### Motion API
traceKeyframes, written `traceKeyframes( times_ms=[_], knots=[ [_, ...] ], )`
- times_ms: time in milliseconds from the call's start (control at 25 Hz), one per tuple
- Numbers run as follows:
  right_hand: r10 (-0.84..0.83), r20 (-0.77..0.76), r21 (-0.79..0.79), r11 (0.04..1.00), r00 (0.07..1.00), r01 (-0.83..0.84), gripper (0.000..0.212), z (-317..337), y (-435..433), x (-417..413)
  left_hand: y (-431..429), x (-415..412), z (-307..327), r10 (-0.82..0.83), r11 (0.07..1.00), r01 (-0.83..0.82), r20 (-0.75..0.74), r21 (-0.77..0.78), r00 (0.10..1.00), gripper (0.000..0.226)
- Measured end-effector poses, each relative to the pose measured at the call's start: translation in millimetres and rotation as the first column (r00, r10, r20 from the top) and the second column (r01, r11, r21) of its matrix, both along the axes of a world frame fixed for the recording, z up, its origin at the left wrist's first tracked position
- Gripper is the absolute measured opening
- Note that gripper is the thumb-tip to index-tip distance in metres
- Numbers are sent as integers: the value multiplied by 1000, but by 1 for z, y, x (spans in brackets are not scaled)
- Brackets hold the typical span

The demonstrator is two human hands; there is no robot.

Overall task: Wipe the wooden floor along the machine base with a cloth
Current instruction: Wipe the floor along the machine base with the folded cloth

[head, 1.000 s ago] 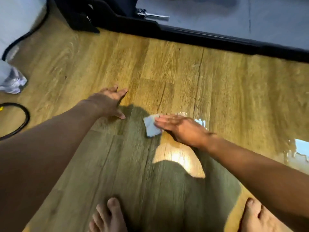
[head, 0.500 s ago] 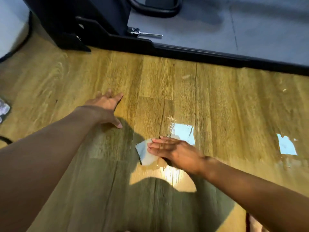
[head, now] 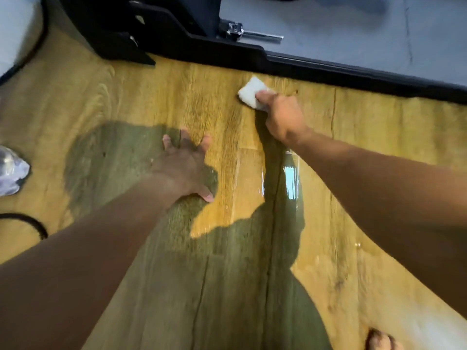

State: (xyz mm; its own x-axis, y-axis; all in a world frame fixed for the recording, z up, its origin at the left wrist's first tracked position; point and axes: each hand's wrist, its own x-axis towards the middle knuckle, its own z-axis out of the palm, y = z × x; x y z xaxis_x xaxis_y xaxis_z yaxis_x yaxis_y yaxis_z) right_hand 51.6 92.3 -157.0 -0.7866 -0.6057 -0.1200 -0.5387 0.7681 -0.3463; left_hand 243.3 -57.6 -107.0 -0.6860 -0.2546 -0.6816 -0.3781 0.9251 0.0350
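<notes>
A small white folded cloth lies on the wooden floor, just in front of the black machine base. My right hand reaches forward and presses down on the cloth, covering its near-right part; only the cloth's left corner shows. My left hand lies flat on the floor with fingers spread, closer to me and left of the cloth, holding nothing. A wet, glossy streak shines on the boards below my right wrist.
The machine's black foot juts onto the floor at upper left, with a metal bolt on the grey deck behind the base. A crumpled pale wrapper and a black cable lie at the left edge. My bare foot shows at bottom right.
My right hand slid the cloth forward from mid-floor up to the machine base edge. My left hand stays flat on the floor. The view shifted toward the base.
</notes>
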Motion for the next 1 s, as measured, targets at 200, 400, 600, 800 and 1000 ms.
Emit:
traceKeyframes(
  times_ms=[200, 400, 600, 800, 1000],
  knots=[
    [528, 42, 15, 848, 848, -529, 69, 8, 50, 47, 0, 4, -6, -27, 999, 27, -9, -31, 1000, 138],
    [152, -54, -28, 988, 987, -153, 47, 7, -15, -20, 1, 2, -2, 19, 1000, -20, -39, -24, 999, 138],
    [425, -10, -107, 900, 905, -423, 52, -2, 83, 135, -2, 10, 0, -30, 997, 25, -67, -79, 997, 135],
    [770, -44, -65, 634, 637, -770, 53, 12, 120, 151, -3, 22, 0, -25, 996, 17, -87, -86, 996, 129],
    [272, 41, -102, 958, 962, -266, 68, 14, 68, 129, -8, 35, 0, 29, 997, -36, -107, -69, 994, 121]
  ],
)
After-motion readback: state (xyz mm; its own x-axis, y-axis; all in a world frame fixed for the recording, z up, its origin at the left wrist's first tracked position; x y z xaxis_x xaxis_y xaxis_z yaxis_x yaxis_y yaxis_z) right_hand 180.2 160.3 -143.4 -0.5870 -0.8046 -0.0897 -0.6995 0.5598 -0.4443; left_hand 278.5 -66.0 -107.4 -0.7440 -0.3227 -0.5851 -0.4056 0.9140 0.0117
